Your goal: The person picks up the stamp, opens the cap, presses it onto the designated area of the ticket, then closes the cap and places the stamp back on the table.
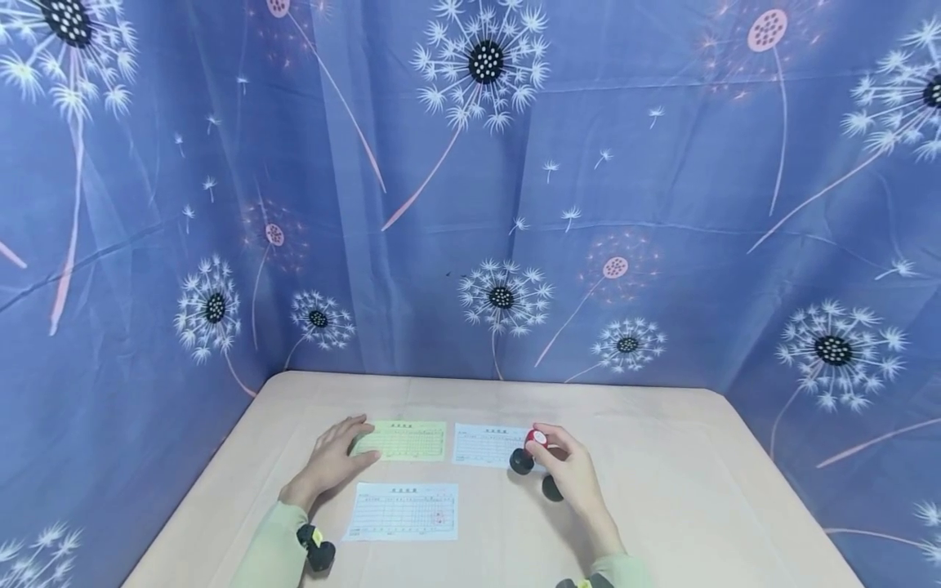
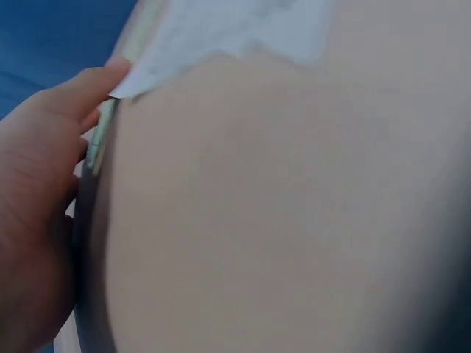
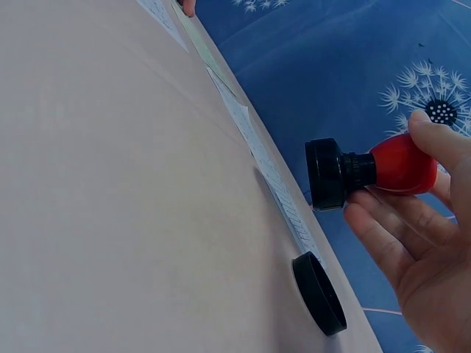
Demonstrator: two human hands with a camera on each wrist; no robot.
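Observation:
In the head view my right hand (image 1: 581,478) holds a stamp (image 1: 522,461) by its red handle, above the lower right corner of a pale blue form (image 1: 487,445). The right wrist view shows the stamp (image 3: 326,175) tipped sideways, its black base off the table and thumb and fingers around the handle. A round black cap (image 3: 318,294) lies on the table below it, partly hidden by the hand in the head view. My left hand (image 1: 331,459) rests at the left end of a yellow-green form (image 1: 412,441), thumb and fingers spread and touching it.
Nearer me lies another pale blue form (image 1: 400,513) with a red stamp mark at its right. All the papers lie on a pale pink tabletop (image 1: 684,490). A blue dandelion-print curtain (image 1: 412,269) closes in the back and both sides.

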